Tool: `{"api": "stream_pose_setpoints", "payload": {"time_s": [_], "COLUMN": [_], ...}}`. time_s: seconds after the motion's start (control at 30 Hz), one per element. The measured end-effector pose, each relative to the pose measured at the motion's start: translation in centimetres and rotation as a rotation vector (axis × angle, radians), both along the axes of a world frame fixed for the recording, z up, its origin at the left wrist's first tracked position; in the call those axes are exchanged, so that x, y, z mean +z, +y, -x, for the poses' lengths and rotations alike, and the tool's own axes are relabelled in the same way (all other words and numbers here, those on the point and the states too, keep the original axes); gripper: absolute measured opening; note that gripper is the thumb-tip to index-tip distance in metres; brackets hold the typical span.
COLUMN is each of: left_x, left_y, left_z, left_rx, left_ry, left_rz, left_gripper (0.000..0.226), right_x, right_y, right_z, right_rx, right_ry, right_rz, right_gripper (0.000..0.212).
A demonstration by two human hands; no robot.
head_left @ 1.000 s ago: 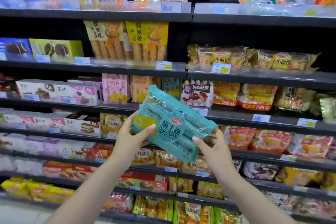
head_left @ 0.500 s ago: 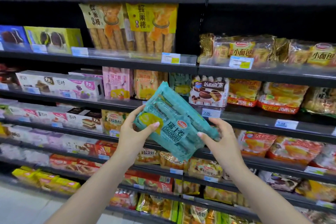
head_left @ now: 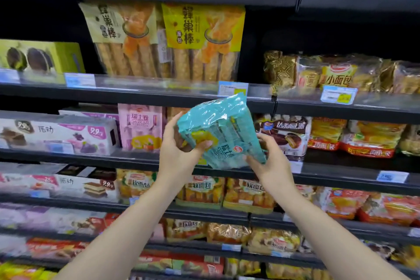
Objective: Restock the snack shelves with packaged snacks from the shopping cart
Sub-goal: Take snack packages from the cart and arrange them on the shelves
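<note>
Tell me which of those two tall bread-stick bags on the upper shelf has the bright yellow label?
The right-hand bread-stick bag, standing just above the teal pack being held. Its neighbour, the left-hand bag, has a pale cream label instead.

Teal pack (head_left: 223, 134): raised from the shelf edge (head_left: 227, 166) below the pink pack (head_left: 141, 128) to level with that pack; top corner now reaches the shelf edge above it.
Tilt: steeper, printed face more foreshortened than 1.0 s ago.
Left hand (head_left: 179, 154): moved up with the pack, thumb now across its yellow patch.
Right hand (head_left: 268, 163): moved up, nearer the pink pack's shelf.
View: closer to the shelves.
</note>
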State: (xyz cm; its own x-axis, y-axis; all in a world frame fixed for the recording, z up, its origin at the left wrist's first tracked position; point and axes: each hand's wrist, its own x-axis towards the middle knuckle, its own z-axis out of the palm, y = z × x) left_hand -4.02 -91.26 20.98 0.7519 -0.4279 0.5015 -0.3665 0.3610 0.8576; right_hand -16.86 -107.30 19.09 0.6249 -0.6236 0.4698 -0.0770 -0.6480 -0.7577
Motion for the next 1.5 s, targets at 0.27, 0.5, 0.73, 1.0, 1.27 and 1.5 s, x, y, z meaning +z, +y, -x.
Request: {"api": "stream_pose_setpoints", "payload": {"time_s": [0.27,0.5,0.73,1.0,1.27,1.5], "left_x": [-1.6,-3.6,-4.8,-5.9,-5.5,-6.3], "left_y": [-3.1,-5.5,-7.4,-11.0,-13.1,-13.1], "left_z": [-5.4,-7.4,-8.8,-10.4,-11.7,-11.8], "left_rx": [-0.074,-0.056,-0.048,0.100,0.089,0.055], "left_ry": [-0.149,-0.200,-0.082,-0.060,-0.143,-0.081], "left_rz": [-0.058,-0.163,-0.342,-0.574,-0.627,-0.538], "left_gripper": [0.061,0.057,0.044,0.048,0.064,0.049], "right_x": [-2.0,-4.3,-4.6,-4.6,-5.5,-5.4], "right_y": [-2.3,-4.3,-5.0,-7.3,-7.5,-7.0], "right_z": [-6.2,-7.8,-8.3,-9.8,-10.2,-9.8], "right_rx": [-0.114,-0.059,-0.088,-0.185,-0.180,-0.157], "right_ry": [-0.023,-0.016,0.018,0.107,0.056,0.037], "right_rz": [-0.113,-0.242,-0.240,-0.153,-0.094,-0.118], "right_gripper": [0.041,0.042,0.054,0.047,0.051,0.058]}}
